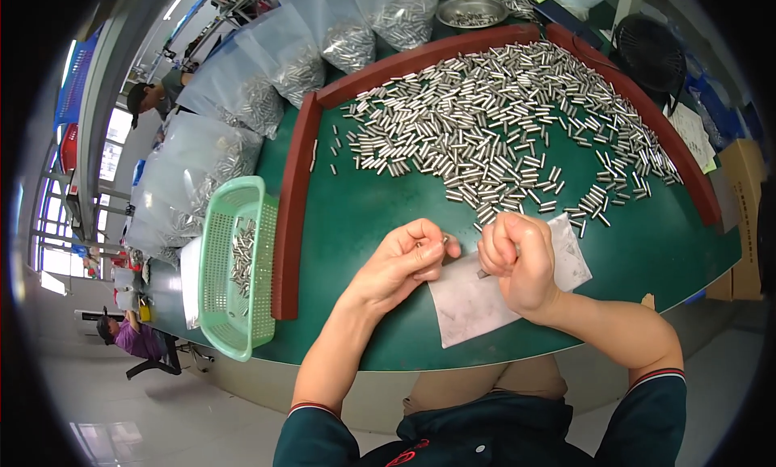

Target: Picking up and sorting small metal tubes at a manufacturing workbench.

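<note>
My left hand (408,261) is closed in a pinch, with the shiny end of a small metal pin (444,238) showing at its fingertips. Close beside it, my right hand (521,261) is curled like a fist over a smudged white cloth (465,317). A short grey metal pin (483,274) shows at the lower edge of the right fingers, most of it hidden. Just beyond both hands spreads a large heap of short cylindrical metal pins (485,136) on the green tabletop (364,216).
Dark red wooden bars (288,241) fence the heap. Left of them stands a light green basket (263,321) holding some pins. Clear bags of pins (347,47) line the far side, with a metal bowl (461,23) and a black fan (651,53). Other people sit at left.
</note>
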A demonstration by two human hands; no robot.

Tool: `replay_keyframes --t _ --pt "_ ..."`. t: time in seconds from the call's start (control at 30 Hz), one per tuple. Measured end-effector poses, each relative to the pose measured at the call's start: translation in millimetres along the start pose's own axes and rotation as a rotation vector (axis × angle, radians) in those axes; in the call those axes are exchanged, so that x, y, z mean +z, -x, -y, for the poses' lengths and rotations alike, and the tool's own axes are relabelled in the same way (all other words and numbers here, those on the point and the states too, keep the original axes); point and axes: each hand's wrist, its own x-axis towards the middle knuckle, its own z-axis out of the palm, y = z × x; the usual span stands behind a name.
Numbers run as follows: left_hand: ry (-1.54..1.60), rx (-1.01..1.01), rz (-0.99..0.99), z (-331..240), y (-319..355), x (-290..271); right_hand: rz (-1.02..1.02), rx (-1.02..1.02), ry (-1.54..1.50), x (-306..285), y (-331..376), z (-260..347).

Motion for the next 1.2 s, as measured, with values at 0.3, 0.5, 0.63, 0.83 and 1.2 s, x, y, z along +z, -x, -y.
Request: replay_keyframes --t 0.3,0.5,0.63,0.83,1.2 --pt "0.117 0.06 -0.032 1 -6 -11 0.003 0.016 -0.017 2 -1 2" --pt "0.009 0.117 -0.232 -6 -8 3 -0.002 0.04 -0.021 3 -3 4" --pt "-0.437 0.294 -0.272 -5 -22 -5 0.0 0.037 0.0 3 -3 4" --pt "-1.484 0.711 -0.508 2 -42 -3 0.008 0.045 -0.011 2 -4 2" --pt "-1.854 0.656 -0.306 -3 -30 6 -0.026 0.069 -0.033 1 -6 5"
